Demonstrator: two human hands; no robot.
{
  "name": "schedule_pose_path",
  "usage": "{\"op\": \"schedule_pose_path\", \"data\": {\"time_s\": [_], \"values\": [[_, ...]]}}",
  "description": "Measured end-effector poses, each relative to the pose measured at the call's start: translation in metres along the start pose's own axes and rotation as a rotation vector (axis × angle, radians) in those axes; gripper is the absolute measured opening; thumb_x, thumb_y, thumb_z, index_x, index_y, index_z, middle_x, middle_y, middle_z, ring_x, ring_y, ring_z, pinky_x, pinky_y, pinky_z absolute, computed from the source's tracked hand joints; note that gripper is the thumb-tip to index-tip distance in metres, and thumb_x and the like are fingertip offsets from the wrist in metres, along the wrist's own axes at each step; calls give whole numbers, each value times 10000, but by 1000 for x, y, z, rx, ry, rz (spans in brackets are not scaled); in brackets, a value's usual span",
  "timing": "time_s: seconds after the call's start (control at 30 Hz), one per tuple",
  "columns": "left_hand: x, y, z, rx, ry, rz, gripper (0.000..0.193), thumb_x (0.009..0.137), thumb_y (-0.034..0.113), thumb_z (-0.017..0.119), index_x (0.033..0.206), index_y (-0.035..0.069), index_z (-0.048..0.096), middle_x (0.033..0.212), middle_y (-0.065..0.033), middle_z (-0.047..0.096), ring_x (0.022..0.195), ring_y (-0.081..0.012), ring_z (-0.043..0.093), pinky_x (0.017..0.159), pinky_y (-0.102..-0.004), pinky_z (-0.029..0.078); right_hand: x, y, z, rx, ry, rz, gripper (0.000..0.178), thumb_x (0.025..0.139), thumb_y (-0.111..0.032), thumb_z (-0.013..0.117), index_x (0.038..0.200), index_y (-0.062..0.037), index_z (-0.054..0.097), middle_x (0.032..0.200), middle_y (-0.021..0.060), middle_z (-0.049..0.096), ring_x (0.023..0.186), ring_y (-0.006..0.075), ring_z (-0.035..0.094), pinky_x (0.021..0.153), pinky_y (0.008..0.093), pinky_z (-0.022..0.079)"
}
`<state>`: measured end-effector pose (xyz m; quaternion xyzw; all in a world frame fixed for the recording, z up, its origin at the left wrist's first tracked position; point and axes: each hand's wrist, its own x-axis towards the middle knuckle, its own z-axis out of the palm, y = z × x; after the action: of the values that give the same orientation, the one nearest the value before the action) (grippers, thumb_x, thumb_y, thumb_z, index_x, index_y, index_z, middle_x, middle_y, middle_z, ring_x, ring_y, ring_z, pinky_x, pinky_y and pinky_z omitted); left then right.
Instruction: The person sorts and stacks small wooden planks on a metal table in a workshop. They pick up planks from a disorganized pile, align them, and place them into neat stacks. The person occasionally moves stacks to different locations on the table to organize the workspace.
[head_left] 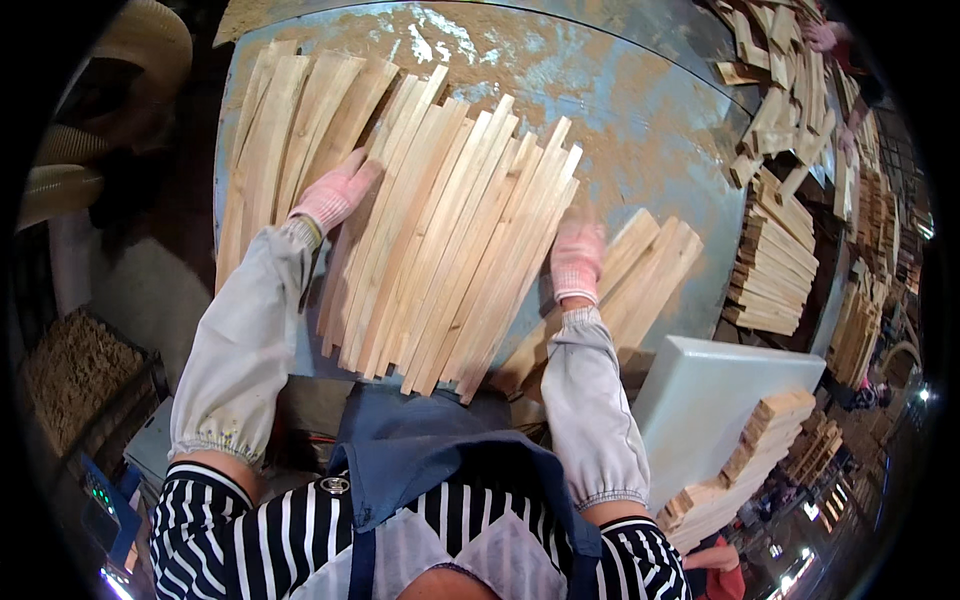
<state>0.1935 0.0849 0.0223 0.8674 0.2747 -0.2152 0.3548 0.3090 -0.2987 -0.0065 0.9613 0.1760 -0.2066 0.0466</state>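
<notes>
Nearest are a striped top and a blue apron (pixel 400 450), with loose pale sleeve covers over both forearms. To the right, a pale grey panel (pixel 700 400) has stacked wooden blocks (pixel 745 455) along its lower right side.

At the near edge of the blue worktop (pixel 670 140) lies a broad bundle of wooden strips (pixel 450 240), side by side and slanting up to the right, their near ends jutting past the edge. The right hand (pixel 578 255), in a pink glove, is just beside the bundle's right side; it is blurred, so I cannot tell how its grip stands or whether it touches the wood. Two wider boards (pixel 655 270) lie beyond it on the right. The left hand (pixel 340 190), also gloved, lies along the bundle's left side, its grip loose, fingers stretched out rather than wrapped round anything.

Well to the left, a dark crate (pixel 152 370) is heaped with tan wood bits (pixel 75 370), too small to tell apart.

More boards (pixel 300 120) lie left of the bundle. Sawdust (pixel 600 95) covers the far worktop. At the far right, offcuts (pixel 785 100) lie in a loose pile.
</notes>
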Motion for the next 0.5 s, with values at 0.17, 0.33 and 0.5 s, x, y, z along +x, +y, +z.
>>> {"op": "schedule_pose_path", "data": {"time_s": [0.17, 0.33, 0.5], "values": [[4, 39, -4, 35, -104, -71, 782, 1018, 623, 481, 1481, -6, 533, 1537, -254, 539, 1447, -380, 489, 1211, -411, 339, -3, -34, -17, 697, 340, 297, 556, 1059, -441, 514, 1410, -19, 599, 1416, 238, 611, 1345, 424, 539, 1159, 470, 403], [4, 31, 7, -831, 41, -246, 903, 1002, 753, 468, 1544, 33, 506, 1540, -168, 554, 1440, -295, 475, 1215, -399, 324, -9, -24, 2, 2181, -7, 354, 653, 1113, -543, 394, 1521, -47, 514, 1529, 142, 566, 1379, 332, 539, 1202, 426, 390], [-14, 59, -27, -1032, 114, -146, 804, 1011, 684, 539, 1504, 49, 549, 1420, -124, 631, 1292, -247, 570, 1140, -398, 424, -22, 39, -52, 2124, -15, 139, 652, 1122, -543, 362, 1540, -56, 479, 1530, 95, 564, 1355, 296, 559, 1181, 414, 423]]}}
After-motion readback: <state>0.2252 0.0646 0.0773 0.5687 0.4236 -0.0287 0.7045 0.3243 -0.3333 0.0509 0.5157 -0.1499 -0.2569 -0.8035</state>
